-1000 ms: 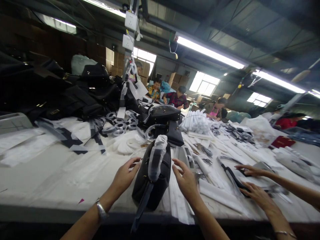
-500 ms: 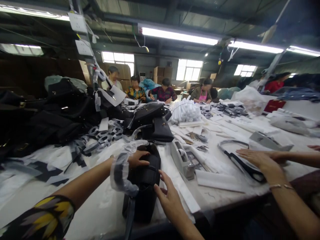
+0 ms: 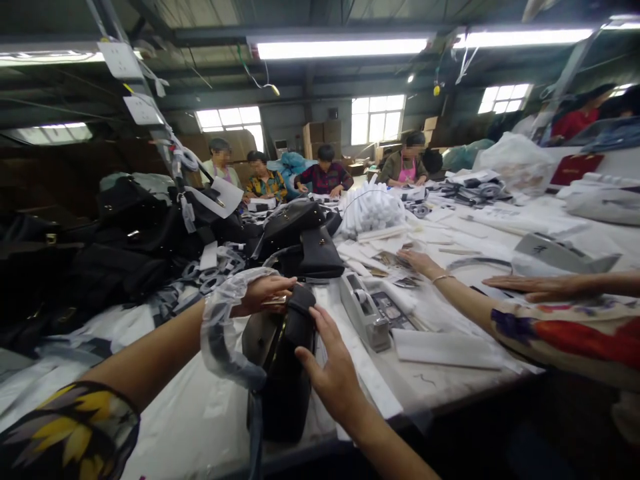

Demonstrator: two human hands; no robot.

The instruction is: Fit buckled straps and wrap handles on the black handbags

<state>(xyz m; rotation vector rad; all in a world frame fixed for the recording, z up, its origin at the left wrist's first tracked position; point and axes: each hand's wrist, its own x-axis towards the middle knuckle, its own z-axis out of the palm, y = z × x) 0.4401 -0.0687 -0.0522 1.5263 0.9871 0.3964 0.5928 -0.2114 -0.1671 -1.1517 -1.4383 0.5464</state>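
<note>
A black handbag [image 3: 287, 373] stands on the table in front of me, its flap [image 3: 301, 303] partly raised. Through the loop of the plastic-wrapped handle [image 3: 215, 340] passes my left arm. My left hand [image 3: 260, 295] is closed on the flap's far left edge, its fingertips partly hidden. Against the right side of the flap lie the stretched fingers of my right hand [image 3: 337, 370], thumb apart and touching the bag's front.
A tape dispenser [image 3: 364, 313] and a white foam strip [image 3: 447, 348] lie right of the bag. Black bags [image 3: 300, 243] are heaped behind and at left. A co-worker's arms [image 3: 465, 293] reach in from the right. White rolls [image 3: 373, 210] are piled farther back.
The bag's flap has tilted up, opening a gap at its left side. My left hand has gone from the bag's top to the flap edge; my right hand now touches the flap.
</note>
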